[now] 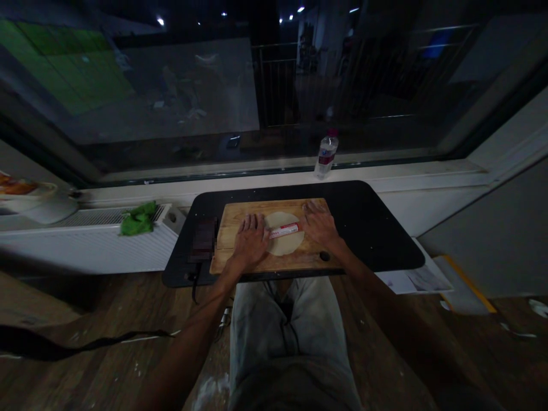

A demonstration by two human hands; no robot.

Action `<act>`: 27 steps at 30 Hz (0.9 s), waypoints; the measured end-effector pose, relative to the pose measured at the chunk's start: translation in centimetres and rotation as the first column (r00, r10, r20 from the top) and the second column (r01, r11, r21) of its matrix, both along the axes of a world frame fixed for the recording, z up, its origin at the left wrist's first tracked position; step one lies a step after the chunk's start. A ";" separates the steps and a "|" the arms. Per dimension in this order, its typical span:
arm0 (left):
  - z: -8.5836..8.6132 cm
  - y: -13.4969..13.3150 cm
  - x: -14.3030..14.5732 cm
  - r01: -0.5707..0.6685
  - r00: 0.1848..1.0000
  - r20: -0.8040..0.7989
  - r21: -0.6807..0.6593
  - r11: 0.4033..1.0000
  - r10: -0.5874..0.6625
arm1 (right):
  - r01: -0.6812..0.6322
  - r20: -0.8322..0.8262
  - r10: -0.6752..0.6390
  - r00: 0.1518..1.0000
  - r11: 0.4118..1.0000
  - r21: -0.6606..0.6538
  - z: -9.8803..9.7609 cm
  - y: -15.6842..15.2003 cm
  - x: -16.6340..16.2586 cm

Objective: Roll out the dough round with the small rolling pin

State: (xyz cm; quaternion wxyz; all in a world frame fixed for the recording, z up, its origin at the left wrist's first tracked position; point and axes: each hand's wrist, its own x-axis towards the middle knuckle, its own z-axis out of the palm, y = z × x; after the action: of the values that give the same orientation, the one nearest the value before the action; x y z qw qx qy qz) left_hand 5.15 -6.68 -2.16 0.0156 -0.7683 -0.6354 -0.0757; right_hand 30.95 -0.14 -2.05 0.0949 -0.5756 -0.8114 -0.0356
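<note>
A flat round of pale dough (283, 242) lies on a wooden board (231, 220) that rests on a small black table (368, 228). Across the dough lies a thin red-and-white roller (284, 230). My left hand (249, 238) rests flat on the roller's left end, fingers stretched out. My right hand (319, 224) presses flat on its right end, fingers also extended. Both forearms reach in from below, above my lap.
A water bottle (326, 154) stands on the window sill behind the table. A green cloth (137, 218) lies on the white radiator at left. A dark blurred object (203, 240) sits left of the board. Papers (417, 279) lie at the right. A black strap (85, 342) crosses the wooden floor.
</note>
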 end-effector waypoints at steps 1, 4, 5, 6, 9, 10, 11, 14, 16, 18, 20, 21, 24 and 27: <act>-0.2 -0.4 0.2 -0.007 1.000 0.014 0.016 1.000 0.007 | -0.002 -0.005 0.002 1.000 1.000 0.006 0.0 -0.1 -0.1; -0.7 -1.7 0.8 -0.032 0.997 0.066 0.061 0.998 0.028 | 0.001 -0.008 0.000 1.000 1.000 0.021 -0.1 -0.4 -0.2; -0.8 -2.1 1.0 -0.035 0.996 0.082 0.071 0.997 0.029 | 0.007 -0.009 -0.007 1.000 1.000 0.023 -0.1 -0.5 -0.2; -0.9 -2.5 1.2 -0.035 0.995 0.094 0.078 0.996 0.028 | 0.012 -0.009 -0.012 1.000 1.000 0.027 -0.1 -0.6 -0.3; -0.9 -3.8 1.8 -0.042 0.993 0.112 0.093 0.995 0.031 | 0.001 -0.009 -0.001 1.000 0.999 0.042 -0.1 -0.9 -0.3; -0.9 -4.2 2.0 -0.049 0.993 0.115 0.097 0.994 0.038 | -0.003 -0.009 0.004 1.000 0.999 0.044 -0.1 -1.0 -0.3; -0.9 -4.5 2.2 -0.055 0.992 0.118 0.102 0.993 0.043 | -0.005 -0.010 0.005 1.000 0.999 0.043 -0.1 -1.1 -0.3; -0.9 -5.3 2.5 -0.052 0.992 0.122 0.120 0.991 0.037 | 0.007 -0.013 -0.007 1.000 0.998 0.058 -0.3 -1.6 -0.3; -0.8 -5.4 2.4 -0.036 0.993 0.117 0.130 0.991 0.020 | 0.003 -0.023 -0.001 1.000 0.995 0.101 -0.6 -2.1 -0.2; -0.6 -5.1 2.1 -0.019 0.994 0.109 0.137 0.990 0.004 | 0.015 -0.052 -0.007 0.999 0.990 0.143 -0.9 -2.8 -0.1; -0.4 -4.6 1.6 0.000 0.994 0.109 0.137 0.991 -0.015 | 0.041 -0.093 -0.027 0.995 0.986 0.161 -1.1 -3.7 -0.1; -0.2 -4.2 1.4 0.010 0.994 0.110 0.134 0.991 -0.025 | 0.059 -0.113 -0.041 0.993 0.985 0.164 -1.0 -4.3 -0.1; 0.1 -3.0 0.9 0.031 0.993 0.109 0.111 0.993 -0.043 | 0.112 -0.148 -0.087 0.985 0.980 0.164 -0.7 -6.1 -0.2; 0.3 -2.0 0.7 0.032 0.993 0.108 0.099 0.995 -0.043 | 0.155 -0.149 -0.131 0.980 0.976 0.156 -0.4 -7.7 -0.3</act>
State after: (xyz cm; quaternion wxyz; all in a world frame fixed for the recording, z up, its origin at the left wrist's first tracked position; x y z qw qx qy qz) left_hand 5.89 -8.64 -1.89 0.0163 -0.7731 -0.6164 -0.1489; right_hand 30.62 -7.80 -2.47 0.1959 -0.6237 -0.7534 -0.0702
